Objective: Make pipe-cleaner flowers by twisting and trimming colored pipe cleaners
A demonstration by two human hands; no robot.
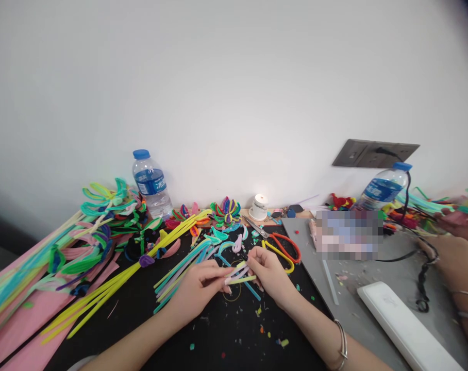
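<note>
Between my two hands, a few short pipe cleaners (238,269) in white and pale yellow are held over the black mat (226,340). My left hand (206,283) pinches their left ends between thumb and finger. The fingers of my right hand (265,270) are closed around the other ends, partly hiding them. Just left of the hands lies a bundle of teal, lilac and yellow pipe cleaners (183,273). A blue pipe cleaner (252,291) sticks out below my right hand. Scissors with red and yellow handles (283,248) rest open behind it.
Pipe-cleaner flowers (98,242) and long yellow stems (114,278) crowd the left. Water bottles (152,185) stand by the wall. A thread spool (258,207) sits at the back. On the right are a white oblong case (402,324), a black cable (423,278) and another person's hand (443,252).
</note>
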